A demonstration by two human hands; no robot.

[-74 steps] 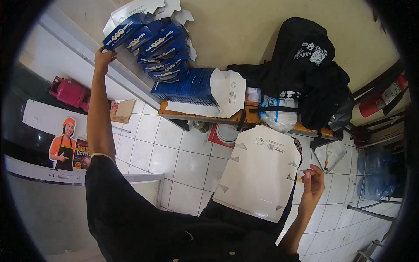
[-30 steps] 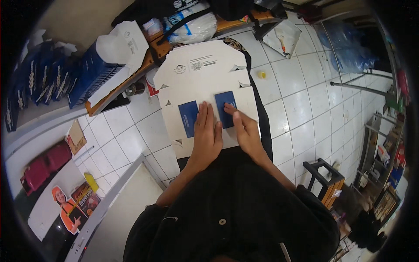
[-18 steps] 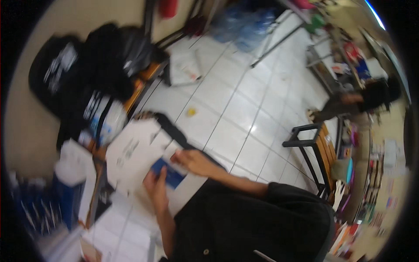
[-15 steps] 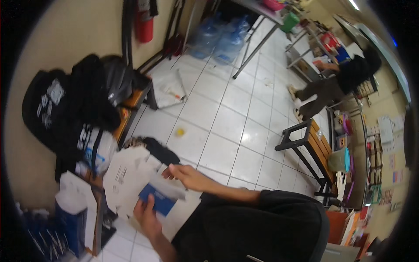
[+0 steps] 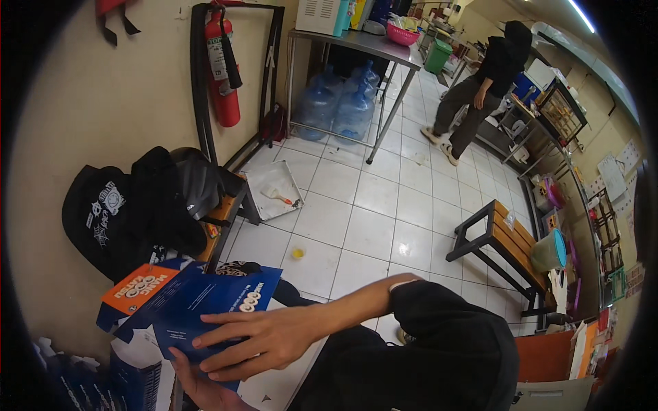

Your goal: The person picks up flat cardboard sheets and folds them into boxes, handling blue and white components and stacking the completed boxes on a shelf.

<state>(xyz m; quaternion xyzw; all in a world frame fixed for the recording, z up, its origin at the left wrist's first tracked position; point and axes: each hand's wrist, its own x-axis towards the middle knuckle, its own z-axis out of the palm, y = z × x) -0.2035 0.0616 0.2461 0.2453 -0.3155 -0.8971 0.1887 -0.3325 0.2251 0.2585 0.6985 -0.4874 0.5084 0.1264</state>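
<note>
A part-folded blue cardboard box (image 5: 205,294) with an orange end flap (image 5: 142,286) and white lettering is over my lap. My right hand (image 5: 267,339) lies across its blue face, fingers stretched out and spread. Below it, my left hand (image 5: 199,383) grips the near edge of the box with the thumb up; its other fingers are partly hidden. Under the box, a pale cardboard sheet (image 5: 274,387) rests on my legs. Beside my left hand stand other blue-and-white folded boxes (image 5: 140,366), and more blue cartons (image 5: 75,383) sit at the lower left.
A bench at left holds a black cap (image 5: 103,212) and a dark helmet (image 5: 195,185). A dustpan-like white tray (image 5: 274,188) with a brush lies on the tiles near a small yellow cup (image 5: 298,253). At right stands a wooden bench (image 5: 500,240) with a bucket (image 5: 548,250). A person (image 5: 480,89) stands farther back.
The cardboard has turned from its pale inner side to its blue outer side and is partly folded. My right hand has come down flat onto it. The view has tilted; the other person has changed stance.
</note>
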